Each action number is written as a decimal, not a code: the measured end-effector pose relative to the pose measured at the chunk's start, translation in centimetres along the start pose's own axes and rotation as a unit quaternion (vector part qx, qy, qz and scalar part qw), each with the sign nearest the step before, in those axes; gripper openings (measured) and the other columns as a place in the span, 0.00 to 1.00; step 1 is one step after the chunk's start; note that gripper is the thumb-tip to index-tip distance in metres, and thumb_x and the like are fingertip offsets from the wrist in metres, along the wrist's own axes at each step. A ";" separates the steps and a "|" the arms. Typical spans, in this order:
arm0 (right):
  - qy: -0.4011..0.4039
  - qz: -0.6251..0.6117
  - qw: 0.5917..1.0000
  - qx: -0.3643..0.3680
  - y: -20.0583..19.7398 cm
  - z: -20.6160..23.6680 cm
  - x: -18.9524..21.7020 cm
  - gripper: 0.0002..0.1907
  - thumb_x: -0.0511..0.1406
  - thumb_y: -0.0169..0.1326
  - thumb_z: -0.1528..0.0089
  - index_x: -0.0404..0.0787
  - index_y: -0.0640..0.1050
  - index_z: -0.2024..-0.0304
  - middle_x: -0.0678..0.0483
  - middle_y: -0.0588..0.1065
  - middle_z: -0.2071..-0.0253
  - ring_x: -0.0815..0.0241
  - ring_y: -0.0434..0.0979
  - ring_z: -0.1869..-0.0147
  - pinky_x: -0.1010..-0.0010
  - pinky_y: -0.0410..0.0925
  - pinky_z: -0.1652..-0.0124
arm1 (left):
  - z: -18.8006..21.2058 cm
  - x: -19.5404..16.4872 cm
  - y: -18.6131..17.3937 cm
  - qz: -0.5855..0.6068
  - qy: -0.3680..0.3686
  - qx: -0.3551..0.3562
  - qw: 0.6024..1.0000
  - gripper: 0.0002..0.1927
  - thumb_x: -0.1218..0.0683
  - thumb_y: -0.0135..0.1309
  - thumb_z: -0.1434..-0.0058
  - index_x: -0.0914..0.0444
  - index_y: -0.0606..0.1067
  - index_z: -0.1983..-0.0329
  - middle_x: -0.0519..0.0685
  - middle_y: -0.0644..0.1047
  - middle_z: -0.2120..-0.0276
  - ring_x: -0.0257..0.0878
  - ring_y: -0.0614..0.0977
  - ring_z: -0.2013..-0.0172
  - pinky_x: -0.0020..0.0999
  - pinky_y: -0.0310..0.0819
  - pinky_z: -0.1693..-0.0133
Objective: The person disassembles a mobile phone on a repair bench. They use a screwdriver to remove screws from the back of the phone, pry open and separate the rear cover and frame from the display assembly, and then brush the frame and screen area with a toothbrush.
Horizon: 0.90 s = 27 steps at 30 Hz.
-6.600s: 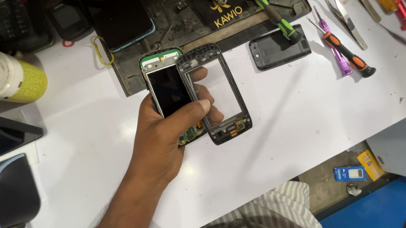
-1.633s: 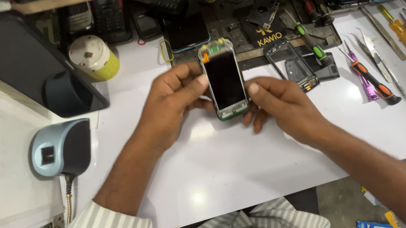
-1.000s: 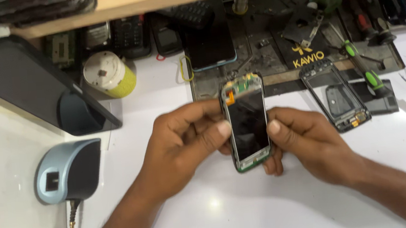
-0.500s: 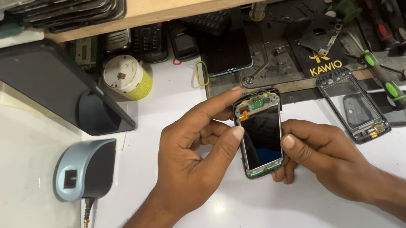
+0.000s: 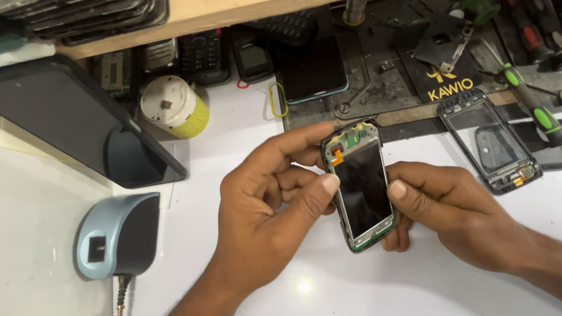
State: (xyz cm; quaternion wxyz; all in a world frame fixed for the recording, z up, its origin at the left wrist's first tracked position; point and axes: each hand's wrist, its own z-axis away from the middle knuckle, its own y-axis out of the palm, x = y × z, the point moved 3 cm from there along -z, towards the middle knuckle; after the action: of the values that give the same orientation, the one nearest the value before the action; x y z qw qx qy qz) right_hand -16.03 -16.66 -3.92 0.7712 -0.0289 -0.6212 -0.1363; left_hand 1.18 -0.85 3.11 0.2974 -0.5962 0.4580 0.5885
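Both hands now hold the stripped phone body low over the white surface, nearest the person. The left hand has its fingers closed narrowly on the unit: thumb pressed to the left edge of the dark screen, forefinger arched over the top corner where green board and an orange flex show. The right hand pinches the right edge with the thumb, its other fingers tucked beneath.

Change noted: seconds ago the left hand alone carried this unit together with the black front frame. The frame now lies apart on the surface to the right, touching neither hand, and the right hand has come in to steady the body. Over the last second the grip has hardly altered; only the view has shifted. Judgement: the screen and board are being examined or pressed into seat with the frame off, so the work stands at an inspection stage, not reassembly.

Further back lie a green-handled screwdriver, the dark repair mat, a white and yellow tub and a grey-blue scanner to the left.
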 end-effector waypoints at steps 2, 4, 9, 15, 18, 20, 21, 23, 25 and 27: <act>0.014 0.002 1.000 -0.009 -0.1 0.0 0.0 0.21 0.44 0.42 0.26 0.32 0.78 0.54 0.50 0.80 0.72 0.61 0.78 0.68 0.66 0.75 0.66 | -0.2 0.1 -0.1 0.006 -0.017 0.004 1.000 0.24 0.65 0.53 0.31 0.71 0.67 0.32 0.55 0.77 0.49 0.34 0.83 0.56 0.28 0.84 0.59; 0.026 0.003 1.000 -0.015 -0.1 0.1 0.0 0.21 0.44 0.42 0.26 0.33 0.78 0.52 0.50 0.78 0.72 0.62 0.76 0.68 0.66 0.75 0.67 | -0.2 0.2 -0.1 0.011 -0.025 0.006 1.000 0.24 0.65 0.52 0.31 0.71 0.67 0.32 0.56 0.78 0.49 0.35 0.84 0.56 0.28 0.85 0.59; 0.018 0.004 1.000 -0.005 0.2 0.0 0.3 0.21 0.44 0.42 0.26 0.33 0.78 0.52 0.51 0.80 0.71 0.63 0.79 0.68 0.68 0.74 0.67 | -0.2 0.1 -0.1 0.010 -0.021 0.006 1.000 0.23 0.65 0.52 0.31 0.71 0.67 0.33 0.56 0.77 0.49 0.35 0.84 0.55 0.29 0.85 0.59; 0.021 0.008 1.000 -0.010 0.3 0.1 0.3 0.21 0.44 0.42 0.26 0.34 0.78 0.51 0.51 0.81 0.70 0.64 0.80 0.68 0.68 0.75 0.67 | -0.1 0.3 -0.2 0.014 -0.018 0.011 1.000 0.23 0.66 0.52 0.31 0.70 0.67 0.32 0.56 0.77 0.48 0.35 0.84 0.55 0.29 0.85 0.58; 0.017 0.003 1.000 -0.005 0.3 0.2 0.4 0.22 0.44 0.42 0.26 0.33 0.78 0.52 0.51 0.80 0.70 0.64 0.80 0.68 0.68 0.75 0.67 | -0.1 0.3 -0.1 0.010 -0.018 0.008 1.000 0.23 0.66 0.52 0.31 0.71 0.67 0.32 0.57 0.77 0.49 0.35 0.83 0.56 0.29 0.85 0.59; 0.018 0.003 1.000 -0.006 0.4 0.1 0.5 0.22 0.44 0.42 0.25 0.32 0.78 0.52 0.51 0.80 0.71 0.64 0.79 0.68 0.68 0.75 0.67 | -0.1 0.2 -0.1 0.007 -0.010 0.011 1.000 0.23 0.66 0.52 0.31 0.71 0.67 0.32 0.57 0.78 0.48 0.35 0.84 0.56 0.29 0.84 0.59; 0.021 0.005 1.000 -0.008 0.4 0.1 0.6 0.22 0.44 0.42 0.25 0.32 0.78 0.53 0.50 0.80 0.71 0.63 0.79 0.68 0.68 0.75 0.66 | -0.1 0.2 -0.1 0.005 -0.007 0.012 1.000 0.23 0.66 0.52 0.31 0.71 0.67 0.32 0.57 0.78 0.48 0.35 0.84 0.56 0.28 0.84 0.59; 0.020 0.008 1.000 -0.014 0.6 0.1 0.9 0.22 0.43 0.42 0.26 0.32 0.79 0.52 0.50 0.80 0.70 0.63 0.80 0.68 0.68 0.75 0.67 | 0.0 0.2 -0.1 0.008 -0.011 0.009 1.000 0.24 0.66 0.52 0.31 0.71 0.67 0.32 0.57 0.78 0.48 0.35 0.83 0.56 0.29 0.84 0.59; 0.014 0.012 1.000 -0.022 0.8 0.0 1.2 0.22 0.43 0.42 0.26 0.33 0.81 0.49 0.51 0.80 0.69 0.64 0.79 0.69 0.68 0.75 0.67 | 0.2 0.1 -0.3 0.001 -0.014 0.004 1.000 0.24 0.66 0.52 0.31 0.71 0.67 0.32 0.57 0.78 0.49 0.35 0.83 0.56 0.30 0.84 0.59; 0.035 0.021 0.999 -0.031 1.0 0.1 1.5 0.22 0.43 0.42 0.29 0.33 0.79 0.53 0.52 0.79 0.71 0.65 0.79 0.70 0.70 0.75 0.68 | 0.2 0.3 -0.2 0.000 -0.016 0.001 1.000 0.25 0.66 0.52 0.32 0.71 0.66 0.31 0.57 0.77 0.49 0.36 0.82 0.56 0.30 0.83 0.58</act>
State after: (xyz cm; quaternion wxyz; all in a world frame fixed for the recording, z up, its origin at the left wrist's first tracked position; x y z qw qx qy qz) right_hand -15.59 -15.95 -2.34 0.7941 -0.0609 -0.5884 -0.1397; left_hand 1.25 -0.65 2.79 0.3055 -0.5859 0.4541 0.5976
